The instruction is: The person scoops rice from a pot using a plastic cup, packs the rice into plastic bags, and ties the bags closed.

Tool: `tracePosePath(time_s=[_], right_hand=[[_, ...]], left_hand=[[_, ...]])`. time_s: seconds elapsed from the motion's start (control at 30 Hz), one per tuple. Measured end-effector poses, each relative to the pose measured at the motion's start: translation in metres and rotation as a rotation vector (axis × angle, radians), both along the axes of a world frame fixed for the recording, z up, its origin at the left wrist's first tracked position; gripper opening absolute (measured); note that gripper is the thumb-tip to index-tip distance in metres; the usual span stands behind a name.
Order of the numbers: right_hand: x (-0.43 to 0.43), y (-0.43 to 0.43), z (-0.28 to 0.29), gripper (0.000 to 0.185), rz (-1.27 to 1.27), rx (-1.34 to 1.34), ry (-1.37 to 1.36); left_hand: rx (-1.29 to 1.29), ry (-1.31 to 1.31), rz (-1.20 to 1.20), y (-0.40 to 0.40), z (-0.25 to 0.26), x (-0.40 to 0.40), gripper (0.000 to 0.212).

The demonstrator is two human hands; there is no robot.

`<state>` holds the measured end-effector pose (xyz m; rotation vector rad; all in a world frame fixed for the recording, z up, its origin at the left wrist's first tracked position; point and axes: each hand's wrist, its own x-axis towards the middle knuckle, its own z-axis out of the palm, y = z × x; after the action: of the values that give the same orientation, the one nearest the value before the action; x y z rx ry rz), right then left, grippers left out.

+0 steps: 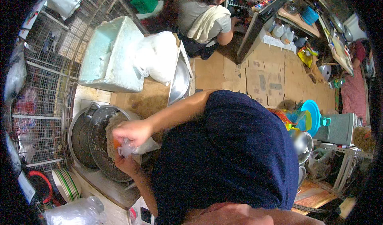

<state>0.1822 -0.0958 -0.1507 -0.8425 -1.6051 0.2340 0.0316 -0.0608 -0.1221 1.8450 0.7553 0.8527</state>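
Note:
Both my hands meet over a large dark metal pot (98, 135) with a pale grainy mass, apparently cooked rice (112, 124), inside. My right hand (133, 132), the upper one, grips a clear plastic bag (127, 148) gathered into a bunch. From below, my left hand (125, 162) pinches the same bag. Something orange (117, 143) shows just beside my right fingers; what it is cannot be told. A whitish bag or sheet (149, 146) lies partly hidden behind my right wrist. Grains cling to the pot's inner wall.
Another round metal pot (78, 147) stands beyond it against a wire mesh wall (42, 90). A foam box (125, 54), white plastic bag (163, 55) and metal basin (181, 79) are to the right. A person (197, 18) crouches at an open refrigerator (254, 30). Stacked plates (67, 184) stand left.

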Motion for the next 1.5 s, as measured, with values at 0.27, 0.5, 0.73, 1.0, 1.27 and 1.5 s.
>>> tracePosePath(time_s=[0.27,0.5,0.73,1.0,1.27,1.5], right_hand=[[0.007,-0.01,0.008,0.02,0.161,-0.036,0.052],[0.013,0.0,0.014,0.021,0.122,0.028,-0.19],[0.017,0.002,0.012,0.022,0.193,-0.042,-0.213],[0.01,0.0,0.011,0.025,0.137,0.048,-0.084],[0.011,0.0,0.017,0.022,0.012,0.143,-0.35],[0.021,-0.03,0.065,0.011,-0.09,0.331,-0.665]], left_hand=[[0.163,-0.097,0.164,-0.003,-0.008,0.002,0.021],[0.114,-0.163,0.028,0.005,-0.014,-0.003,0.019],[0.093,-0.046,-0.015,0.005,-0.011,-0.001,0.031],[0.078,-0.097,0.001,0.0,-0.018,0.001,0.033],[0.269,-0.183,-0.065,0.023,-0.053,-0.014,0.032],[0.53,-0.23,-0.076,0.012,-0.045,-0.005,0.03]])
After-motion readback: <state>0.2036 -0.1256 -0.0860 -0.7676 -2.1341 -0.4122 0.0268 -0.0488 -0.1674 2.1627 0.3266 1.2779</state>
